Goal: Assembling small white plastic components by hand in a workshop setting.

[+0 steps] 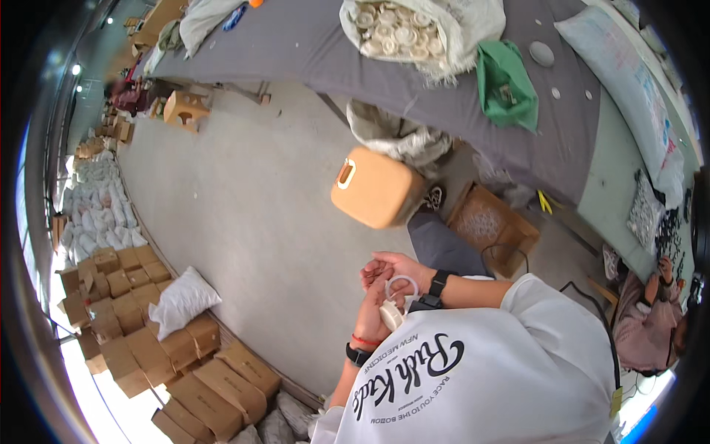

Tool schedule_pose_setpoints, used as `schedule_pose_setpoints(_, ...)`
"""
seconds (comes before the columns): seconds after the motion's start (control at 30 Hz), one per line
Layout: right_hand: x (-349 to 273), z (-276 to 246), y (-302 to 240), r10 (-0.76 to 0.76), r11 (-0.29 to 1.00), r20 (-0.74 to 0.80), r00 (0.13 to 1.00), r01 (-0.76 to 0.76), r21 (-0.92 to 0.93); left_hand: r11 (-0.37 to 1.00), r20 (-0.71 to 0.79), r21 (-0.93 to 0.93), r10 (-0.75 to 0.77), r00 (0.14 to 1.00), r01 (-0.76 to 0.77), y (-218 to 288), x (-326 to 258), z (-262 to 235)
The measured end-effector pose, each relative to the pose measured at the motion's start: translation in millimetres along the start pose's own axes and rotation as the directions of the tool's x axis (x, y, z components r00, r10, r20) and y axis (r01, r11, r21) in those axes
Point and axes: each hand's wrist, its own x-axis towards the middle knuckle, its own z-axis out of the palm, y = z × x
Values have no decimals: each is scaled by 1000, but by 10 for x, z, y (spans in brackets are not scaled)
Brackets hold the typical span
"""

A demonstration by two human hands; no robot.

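Concrete floor below; both hands' fingers closed on white ring [400, 286], cap [390, 316] underneath, axis unclear.

The left hand [372, 314] covers most of a small white round part [391, 315], so its shape cannot be told. A thin white ring [401, 283] is partly hidden by the right hand [393, 268]. Both elbows vanish behind a white shirt [488, 370]. A seated person [651, 325] is cut off at the right rim. Parts in the open sack [414, 29] are too small to identify.
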Motion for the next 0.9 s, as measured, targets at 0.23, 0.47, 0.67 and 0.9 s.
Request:
schedule_pose_setpoints(0.23, 277, 900, -1651, -141, 986, 219, 966, 156, -56, 965, 252, 129, 191, 949, -229, 1298, 757, 1060)
schedule_pose_setpoints(0.47, 320, 1202, -2635, -462, 871, 167, 871, 410, 270, 976, 453, 218, -97, 886, -4, 2245, 1431, 1825)
schedule_pose_setpoints(0.67, 646, 1119, -3243, -706, 641, 26, 708, 622, 450, 874, 500, 448, -419, 758, 187, 2929, 2303, 2207)
schedule_pose_setpoints(0.9, 1348, 673, -3702, -829, 438, -75, 555, 725, 531, 584, 470, 802, -484, 738, -127, 3264, 3487, 2156)
